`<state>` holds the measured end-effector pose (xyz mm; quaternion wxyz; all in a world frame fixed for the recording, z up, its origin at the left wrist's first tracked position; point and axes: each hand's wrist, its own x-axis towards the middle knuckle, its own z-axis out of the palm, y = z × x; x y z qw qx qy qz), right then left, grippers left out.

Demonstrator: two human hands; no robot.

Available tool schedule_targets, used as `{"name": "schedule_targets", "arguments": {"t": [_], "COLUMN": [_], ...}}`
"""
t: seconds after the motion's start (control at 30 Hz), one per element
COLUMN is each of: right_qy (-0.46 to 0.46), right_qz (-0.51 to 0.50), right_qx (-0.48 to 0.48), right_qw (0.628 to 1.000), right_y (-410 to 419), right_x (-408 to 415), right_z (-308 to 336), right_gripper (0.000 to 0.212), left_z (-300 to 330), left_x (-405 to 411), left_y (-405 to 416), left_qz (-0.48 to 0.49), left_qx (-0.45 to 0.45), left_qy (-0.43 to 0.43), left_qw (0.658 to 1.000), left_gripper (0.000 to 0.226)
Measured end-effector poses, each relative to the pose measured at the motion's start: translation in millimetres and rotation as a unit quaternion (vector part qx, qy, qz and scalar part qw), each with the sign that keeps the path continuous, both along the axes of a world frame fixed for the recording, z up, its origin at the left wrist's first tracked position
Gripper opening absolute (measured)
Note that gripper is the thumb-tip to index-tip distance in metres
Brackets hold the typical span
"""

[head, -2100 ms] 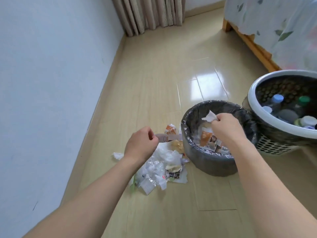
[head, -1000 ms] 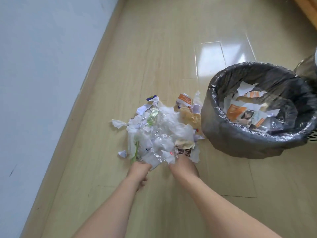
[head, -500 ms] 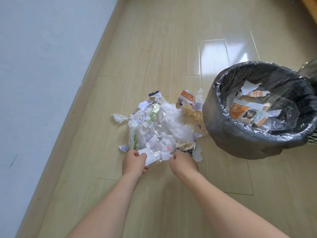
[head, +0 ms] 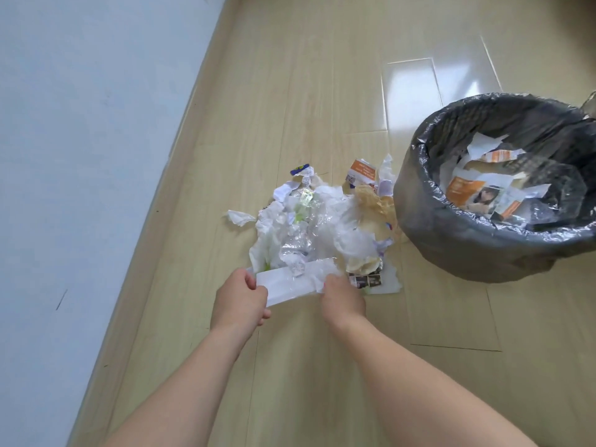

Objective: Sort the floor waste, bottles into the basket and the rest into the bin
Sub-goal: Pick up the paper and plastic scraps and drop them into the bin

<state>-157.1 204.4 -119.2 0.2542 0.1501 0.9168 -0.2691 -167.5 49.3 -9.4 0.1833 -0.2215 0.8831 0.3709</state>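
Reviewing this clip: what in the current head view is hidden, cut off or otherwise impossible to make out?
- Basket for bottles: out of frame; no bottles can be checked.
- Bin: its right side is cut by the frame edge.
- Waste pile: lower layers are buried under crumpled paper and plastic.
- Left hand and right hand: fingertips are hidden behind the white sheet they hold.

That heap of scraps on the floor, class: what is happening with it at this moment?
A person is crouched over the waste pile of torn paper and plastic wrap on the wooden floor. The left hand and right hand each grip an end of a white paper strip at the pile's near edge. The black-lined bin stands to the right of the pile, already holding torn paper. No bottle or basket shows in this view.
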Motion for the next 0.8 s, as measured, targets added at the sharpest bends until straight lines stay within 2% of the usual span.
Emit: {"name": "schedule_targets", "arguments": {"t": [0.1,0.27,0.43,0.53,0.63,0.8], "right_qy": [0.015,0.011,0.013,0.040,0.094,0.153], "right_qz": [0.030,0.067,0.079,0.051,0.037,0.016], "right_qx": [0.008,0.006,0.010,0.003,0.017,0.013], "right_qw": [0.999,0.998,0.997,0.998,0.995,0.988], "right_y": [1.7,8.4,25.8,41.5,60.2,89.8], "right_x": [-5.3,0.2,13.5,17.8,22.4,42.5], "right_z": [-1.0,19.2,86.5,147.2,217.2,329.5], "right_gripper": [0.032,0.022,0.019,0.016,0.017,0.019], "left_z": [1.6,18.3,72.8,117.8,171.8,260.4], "left_x": [-3.4,-2.5,10.4,16.9,25.8,50.8], "left_y": [-5.9,-12.1,-21.7,-26.2,-18.6,18.9], "left_qz": [-0.015,-0.015,-0.036,-0.027,-0.027,-0.027], "left_qx": [-0.021,-0.052,-0.118,-0.136,-0.113,0.018], "left_qy": [0.002,0.004,0.037,0.069,0.125,0.195], "left_qw": [1.000,0.999,0.992,0.988,0.985,0.980], "left_gripper": [0.006,0.005,0.009,0.012,0.018,0.020]}}
